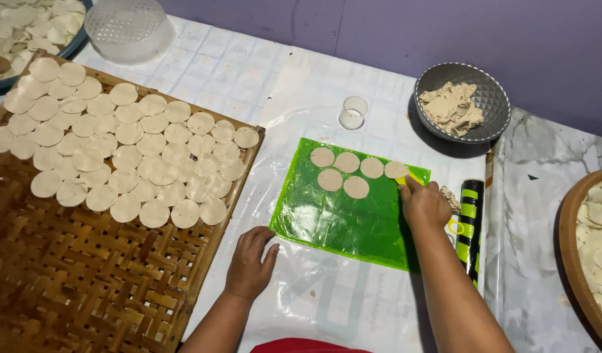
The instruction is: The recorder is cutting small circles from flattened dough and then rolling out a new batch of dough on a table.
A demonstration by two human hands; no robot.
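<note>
A green plastic sheet (333, 216) lies on the covered floor with several round, flat dough discs (345, 161) in its upper part. My right hand (423, 204) rests at the sheet's right edge, shut on a thin yellow tool (413, 177) whose tip touches the rightmost disc (396, 169). My left hand (250, 261) lies flat on the plastic floor cover, fingers apart, just left of the sheet's lower corner and beside the woven bamboo tray (85, 274).
The bamboo tray holds several rows of dough discs (118, 153). A grey bowl (493, 88) with dough scraps sits at upper right, a small clear cup (353, 112) above the sheet, a black-and-green roller (469, 225) to the right. Another tray of discs (575, 242) lies at far right.
</note>
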